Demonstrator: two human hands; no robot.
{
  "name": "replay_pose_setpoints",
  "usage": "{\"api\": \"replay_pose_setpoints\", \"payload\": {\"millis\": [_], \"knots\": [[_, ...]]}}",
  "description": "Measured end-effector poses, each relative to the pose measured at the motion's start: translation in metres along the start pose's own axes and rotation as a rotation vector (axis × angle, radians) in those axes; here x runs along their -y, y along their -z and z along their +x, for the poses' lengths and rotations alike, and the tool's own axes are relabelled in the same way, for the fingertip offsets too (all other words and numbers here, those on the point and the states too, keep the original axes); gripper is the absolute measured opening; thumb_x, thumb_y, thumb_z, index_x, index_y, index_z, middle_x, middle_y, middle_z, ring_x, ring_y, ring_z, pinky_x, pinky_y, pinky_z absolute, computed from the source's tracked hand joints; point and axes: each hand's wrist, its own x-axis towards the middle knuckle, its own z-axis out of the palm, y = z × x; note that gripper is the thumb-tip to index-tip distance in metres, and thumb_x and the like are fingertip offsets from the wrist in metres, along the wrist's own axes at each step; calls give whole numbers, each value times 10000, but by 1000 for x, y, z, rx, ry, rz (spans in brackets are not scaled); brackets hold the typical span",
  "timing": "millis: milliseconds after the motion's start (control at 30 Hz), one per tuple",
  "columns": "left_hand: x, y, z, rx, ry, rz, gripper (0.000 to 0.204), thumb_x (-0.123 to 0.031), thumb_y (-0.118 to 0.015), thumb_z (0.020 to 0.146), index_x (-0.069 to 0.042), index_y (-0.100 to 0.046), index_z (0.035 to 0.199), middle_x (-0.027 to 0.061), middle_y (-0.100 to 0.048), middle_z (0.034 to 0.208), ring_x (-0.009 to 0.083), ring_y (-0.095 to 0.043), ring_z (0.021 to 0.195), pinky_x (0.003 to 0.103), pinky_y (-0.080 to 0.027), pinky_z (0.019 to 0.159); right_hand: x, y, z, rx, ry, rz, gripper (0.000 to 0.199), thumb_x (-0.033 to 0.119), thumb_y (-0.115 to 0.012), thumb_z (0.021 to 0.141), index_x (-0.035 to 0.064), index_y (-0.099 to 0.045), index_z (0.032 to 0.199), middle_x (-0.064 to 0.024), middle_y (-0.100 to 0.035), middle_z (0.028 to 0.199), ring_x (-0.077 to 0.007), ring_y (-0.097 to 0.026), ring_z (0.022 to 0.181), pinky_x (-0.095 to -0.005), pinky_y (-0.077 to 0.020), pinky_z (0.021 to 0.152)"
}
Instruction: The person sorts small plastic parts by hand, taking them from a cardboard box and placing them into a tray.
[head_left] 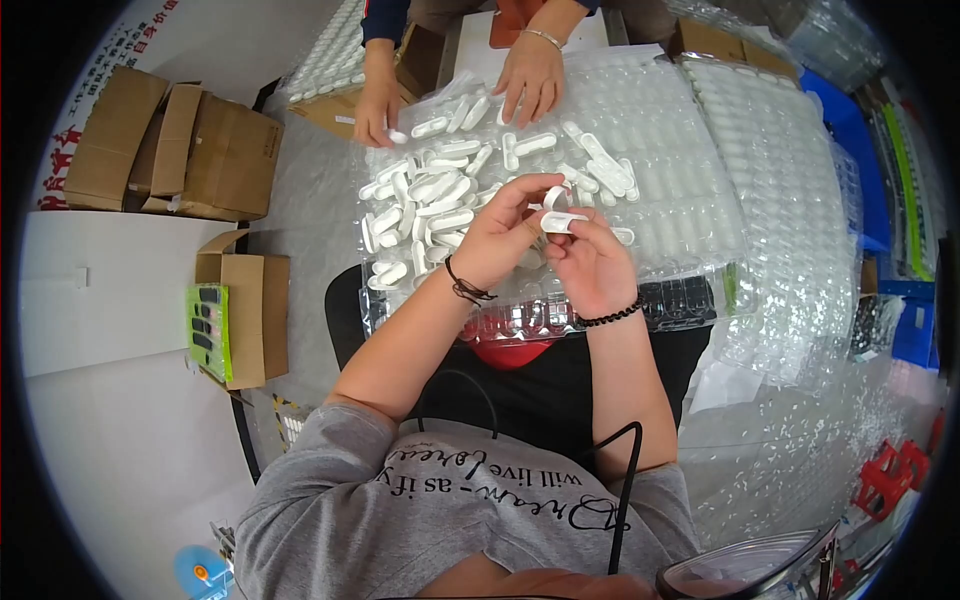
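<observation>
My left hand is closed, its thumb and fingertips on a small white oblong plastic piece held up on edge. Just below it, my right hand pinches another white oblong piece between thumb and fingers. The two pieces are close together; whether they touch I cannot tell. Under and beyond my hands lies a heap of similar white pieces, some with a hollow face up. They rest on clear plastic blister trays. More pieces are scattered to the right of the heap.
Across the table, another person's hands reach among the pieces. Tall stacks of clear trays stand at the right, near a blue bin. Cardboard boxes stand at the left. A red stool is at the lower right.
</observation>
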Motion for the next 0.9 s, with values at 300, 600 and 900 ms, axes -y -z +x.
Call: {"api": "replay_pose_setpoints", "payload": {"millis": [300,600,900], "knots": [[-3,2,2,99,-150,-70,276,16,-531,925,-82,-515,1183,114,-490,1308,187,-497,1163,336,-433,957,-3,2,3,45,57,9,101,2,-537,889,33,-551,984,-100,-605,982,-180,-560,870,-307,-456,747],[-22,-3,-2,41,-75,258,218,-1,-553,919,-30,-560,1136,134,-558,1256,166,-568,1074,282,-475,880,-11,3,6,-27,388,-397,177,-75,-571,846,51,-523,961,-58,-585,979,-103,-549,840,-238,-451,719],[-24,-7,-5,-2,-27,495,194,11,-516,934,-3,-607,1105,97,-633,1043,124,-618,851,253,-507,752,-1,1,4,11,291,-536,181,-69,-572,851,25,-515,995,-46,-579,876,-72,-517,710,-210,-415,623]]}}
